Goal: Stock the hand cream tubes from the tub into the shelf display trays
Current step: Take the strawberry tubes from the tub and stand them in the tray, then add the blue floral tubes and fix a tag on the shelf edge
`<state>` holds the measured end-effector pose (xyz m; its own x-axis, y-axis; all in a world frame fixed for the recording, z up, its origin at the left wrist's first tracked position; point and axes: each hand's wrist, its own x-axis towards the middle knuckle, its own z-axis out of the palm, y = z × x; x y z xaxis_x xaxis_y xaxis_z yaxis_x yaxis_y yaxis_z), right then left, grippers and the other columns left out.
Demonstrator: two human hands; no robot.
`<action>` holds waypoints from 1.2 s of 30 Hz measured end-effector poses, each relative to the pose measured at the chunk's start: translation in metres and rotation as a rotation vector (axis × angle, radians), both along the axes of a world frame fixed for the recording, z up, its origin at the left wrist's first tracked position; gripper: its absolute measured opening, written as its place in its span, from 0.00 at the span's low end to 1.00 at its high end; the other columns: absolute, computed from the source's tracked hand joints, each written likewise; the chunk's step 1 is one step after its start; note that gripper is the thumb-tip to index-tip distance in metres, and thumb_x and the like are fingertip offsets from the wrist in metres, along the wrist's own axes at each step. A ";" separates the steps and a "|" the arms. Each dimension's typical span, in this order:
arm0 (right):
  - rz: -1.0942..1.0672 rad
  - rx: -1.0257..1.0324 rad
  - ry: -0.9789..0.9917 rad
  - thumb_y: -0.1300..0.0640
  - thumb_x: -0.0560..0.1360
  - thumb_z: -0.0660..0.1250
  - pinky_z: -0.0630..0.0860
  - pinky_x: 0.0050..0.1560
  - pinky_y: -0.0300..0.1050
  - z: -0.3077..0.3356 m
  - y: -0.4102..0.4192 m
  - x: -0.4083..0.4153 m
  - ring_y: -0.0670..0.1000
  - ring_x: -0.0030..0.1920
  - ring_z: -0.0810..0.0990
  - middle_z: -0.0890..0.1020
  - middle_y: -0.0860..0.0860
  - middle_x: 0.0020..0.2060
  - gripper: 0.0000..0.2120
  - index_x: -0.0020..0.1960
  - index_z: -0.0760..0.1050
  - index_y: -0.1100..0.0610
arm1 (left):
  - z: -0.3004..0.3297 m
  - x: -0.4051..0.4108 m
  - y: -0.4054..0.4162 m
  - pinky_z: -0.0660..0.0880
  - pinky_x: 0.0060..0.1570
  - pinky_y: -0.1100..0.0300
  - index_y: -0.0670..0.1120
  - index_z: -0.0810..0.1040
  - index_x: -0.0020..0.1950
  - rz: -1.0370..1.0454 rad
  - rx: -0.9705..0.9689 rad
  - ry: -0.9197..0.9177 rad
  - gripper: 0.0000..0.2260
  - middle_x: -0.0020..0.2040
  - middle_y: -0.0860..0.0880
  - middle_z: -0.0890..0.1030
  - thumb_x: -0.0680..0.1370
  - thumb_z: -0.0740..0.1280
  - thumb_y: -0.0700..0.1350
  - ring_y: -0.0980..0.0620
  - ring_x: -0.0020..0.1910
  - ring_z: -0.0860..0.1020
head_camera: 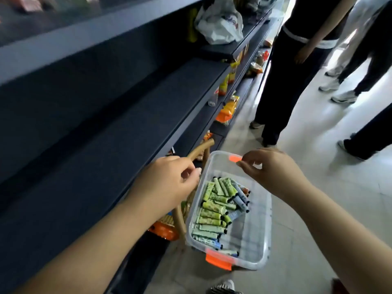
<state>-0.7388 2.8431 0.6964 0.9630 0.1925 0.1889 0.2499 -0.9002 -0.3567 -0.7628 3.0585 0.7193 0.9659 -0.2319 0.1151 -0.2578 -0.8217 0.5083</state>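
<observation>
Dark shelf (131, 115) to your left: tubes (216, 209) lie crosswise in the tub (263, 221), below both loosely curled, unladen hands, right hand (273, 172) nearer than left hand (169, 183).

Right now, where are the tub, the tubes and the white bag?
tub (264, 221): head view, bare right wall.
tubes (214, 209): head view, middle of the green pile.
white bag (220, 22): head view, middle of the crumpled plastic.

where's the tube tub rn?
The clear tub sits low at centre-right of the head view, below both hands, right of the dark shelving, beside a wicker chair.
</observation>
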 end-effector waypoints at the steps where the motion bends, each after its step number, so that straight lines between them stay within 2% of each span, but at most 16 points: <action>1: -0.016 0.001 0.031 0.49 0.75 0.64 0.65 0.41 0.40 -0.007 -0.008 0.005 0.52 0.46 0.77 0.82 0.50 0.42 0.11 0.45 0.81 0.55 | -0.006 0.006 -0.005 0.76 0.43 0.54 0.49 0.78 0.45 0.016 -0.006 0.031 0.09 0.42 0.54 0.78 0.77 0.61 0.51 0.55 0.42 0.76; 6: -0.019 0.012 0.153 0.50 0.76 0.64 0.65 0.41 0.39 -0.036 -0.043 0.036 0.50 0.46 0.78 0.82 0.48 0.43 0.11 0.46 0.81 0.55 | -0.045 0.037 -0.028 0.74 0.40 0.57 0.46 0.80 0.43 0.113 -0.029 0.121 0.09 0.41 0.52 0.79 0.76 0.64 0.49 0.53 0.40 0.77; 9: -0.029 0.025 0.215 0.51 0.75 0.64 0.61 0.39 0.36 -0.052 -0.051 0.051 0.47 0.42 0.75 0.77 0.46 0.37 0.10 0.45 0.81 0.56 | -0.061 0.054 -0.035 0.74 0.38 0.57 0.47 0.79 0.42 0.132 -0.053 0.168 0.08 0.39 0.54 0.77 0.76 0.64 0.49 0.54 0.39 0.76; 12: -0.065 0.019 0.259 0.51 0.75 0.64 0.61 0.38 0.36 -0.064 -0.053 0.063 0.45 0.40 0.72 0.75 0.44 0.36 0.10 0.45 0.81 0.56 | -0.074 0.070 -0.038 0.69 0.33 0.66 0.49 0.76 0.39 0.124 -0.085 0.189 0.07 0.35 0.58 0.73 0.76 0.64 0.48 0.58 0.36 0.74; 14: -0.109 0.027 0.287 0.51 0.76 0.64 0.66 0.41 0.40 -0.069 -0.056 0.074 0.49 0.43 0.76 0.78 0.46 0.38 0.10 0.45 0.81 0.56 | -0.080 0.083 -0.039 0.64 0.30 0.72 0.50 0.76 0.40 0.119 -0.089 0.189 0.06 0.35 0.58 0.73 0.76 0.64 0.48 0.60 0.36 0.74; 16: -0.149 0.040 0.315 0.51 0.75 0.64 0.70 0.44 0.42 -0.072 -0.061 0.085 0.52 0.46 0.79 0.82 0.50 0.43 0.10 0.46 0.81 0.56 | -0.083 0.093 -0.042 0.65 0.29 0.72 0.50 0.77 0.40 0.125 -0.104 0.196 0.06 0.35 0.58 0.73 0.76 0.63 0.48 0.61 0.36 0.74; 18: -0.155 0.043 0.315 0.51 0.75 0.65 0.71 0.45 0.42 -0.074 -0.069 0.099 0.52 0.46 0.79 0.83 0.51 0.45 0.10 0.46 0.80 0.56 | -0.086 0.101 -0.048 0.67 0.30 0.73 0.51 0.75 0.39 0.153 -0.130 0.197 0.06 0.35 0.59 0.73 0.77 0.63 0.47 0.62 0.36 0.73; 21: -0.110 0.011 0.329 0.51 0.75 0.64 0.69 0.44 0.42 -0.080 -0.082 0.122 0.52 0.47 0.79 0.83 0.51 0.45 0.09 0.46 0.80 0.55 | -0.094 0.110 -0.062 0.67 0.30 0.74 0.48 0.78 0.40 0.225 -0.148 0.181 0.06 0.33 0.61 0.72 0.76 0.64 0.45 0.64 0.34 0.73; 24: 0.004 0.013 0.356 0.51 0.76 0.64 0.67 0.42 0.40 -0.095 -0.097 0.149 0.52 0.46 0.79 0.83 0.50 0.45 0.09 0.45 0.80 0.54 | -0.108 0.115 -0.084 0.66 0.28 0.71 0.44 0.80 0.42 0.358 -0.093 0.195 0.08 0.32 0.59 0.74 0.76 0.64 0.46 0.62 0.32 0.73; 26: 0.097 0.030 0.376 0.52 0.76 0.64 0.66 0.41 0.40 -0.109 -0.105 0.167 0.53 0.45 0.78 0.83 0.51 0.44 0.09 0.45 0.80 0.55 | -0.117 0.112 -0.099 0.72 0.33 0.61 0.44 0.80 0.41 0.456 -0.094 0.208 0.09 0.33 0.54 0.77 0.76 0.64 0.47 0.55 0.33 0.76; 28: 0.205 0.020 0.428 0.52 0.76 0.64 0.65 0.39 0.40 -0.123 -0.110 0.182 0.53 0.42 0.77 0.82 0.52 0.43 0.09 0.45 0.81 0.56 | -0.126 0.101 -0.113 0.73 0.39 0.57 0.47 0.79 0.41 0.649 -0.134 0.245 0.08 0.34 0.54 0.78 0.76 0.64 0.49 0.50 0.36 0.78; 30: 0.293 0.034 0.485 0.54 0.76 0.65 0.61 0.36 0.38 -0.134 -0.111 0.188 0.49 0.38 0.73 0.80 0.50 0.37 0.09 0.42 0.81 0.56 | -0.135 0.085 -0.122 0.71 0.41 0.57 0.51 0.77 0.38 0.816 -0.198 0.300 0.08 0.32 0.58 0.76 0.76 0.65 0.51 0.51 0.37 0.76; 32: 0.358 0.050 0.542 0.56 0.76 0.65 0.60 0.34 0.36 -0.142 -0.107 0.187 0.43 0.32 0.70 0.75 0.43 0.28 0.11 0.35 0.78 0.54 | -0.146 0.066 -0.130 0.70 0.39 0.57 0.49 0.78 0.38 0.955 -0.244 0.303 0.12 0.30 0.61 0.74 0.72 0.64 0.56 0.50 0.36 0.76; 33: 0.390 0.050 0.572 0.56 0.76 0.64 0.61 0.34 0.36 -0.148 -0.104 0.184 0.44 0.31 0.69 0.73 0.43 0.25 0.13 0.32 0.75 0.52 | -0.150 0.055 -0.134 0.69 0.37 0.58 0.47 0.79 0.39 1.020 -0.255 0.295 0.14 0.29 0.61 0.73 0.71 0.63 0.56 0.50 0.35 0.76; 34: 0.422 0.044 0.612 0.57 0.76 0.64 0.62 0.35 0.37 -0.155 -0.099 0.181 0.45 0.32 0.69 0.72 0.44 0.24 0.13 0.32 0.73 0.53 | -0.155 0.042 -0.140 0.69 0.36 0.60 0.46 0.79 0.41 1.074 -0.266 0.309 0.14 0.30 0.62 0.73 0.72 0.63 0.56 0.52 0.34 0.75; 36: 0.493 0.004 0.704 0.57 0.76 0.63 0.62 0.35 0.40 -0.171 -0.088 0.171 0.53 0.37 0.74 0.78 0.50 0.30 0.11 0.36 0.76 0.57 | -0.169 0.019 -0.149 0.68 0.35 0.63 0.46 0.80 0.44 1.164 -0.305 0.345 0.11 0.32 0.61 0.75 0.74 0.66 0.53 0.52 0.36 0.76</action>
